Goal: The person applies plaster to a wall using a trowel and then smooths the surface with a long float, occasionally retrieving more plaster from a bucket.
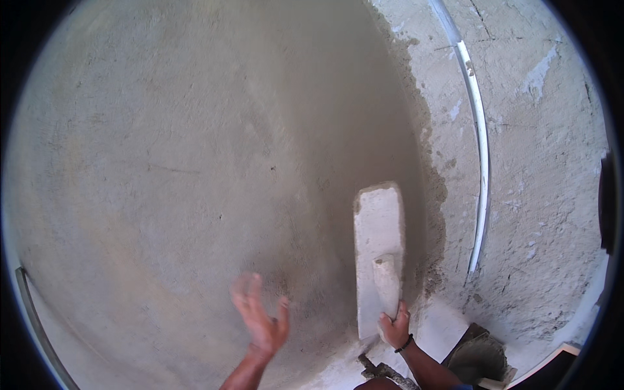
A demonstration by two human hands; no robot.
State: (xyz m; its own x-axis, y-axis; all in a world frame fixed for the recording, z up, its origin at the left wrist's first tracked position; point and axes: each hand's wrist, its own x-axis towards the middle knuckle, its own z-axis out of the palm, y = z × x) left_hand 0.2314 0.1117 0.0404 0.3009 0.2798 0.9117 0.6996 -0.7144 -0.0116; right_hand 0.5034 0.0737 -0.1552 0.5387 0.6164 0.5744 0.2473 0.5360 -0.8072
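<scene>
Well, we count one container, a dark tub [463,340] with grey mix [481,361] in it, below and to the right of our landmark, a long, pale, mortar-smeared plastering float [374,224] with rounded corners. We see one float and two hands. Our right hand [394,327] is clamped on the lower end of the float's single whitish handle [387,283], and one dark bracelet [404,343] circles that wrist. Our left hand [261,320], slightly blurred, is empty, its fingers apart, well to the left of the float.

Behind the float, we have a grey plastered wall [175,169], with one darker, damp-looking band [364,117] running upward from it. To the float's right, past a ragged plaster edge [437,188], we find one slim white strip [482,149] along the rougher wall. Just below the float lies a dark, crusted object [383,372]; we cannot tell its kind.
</scene>
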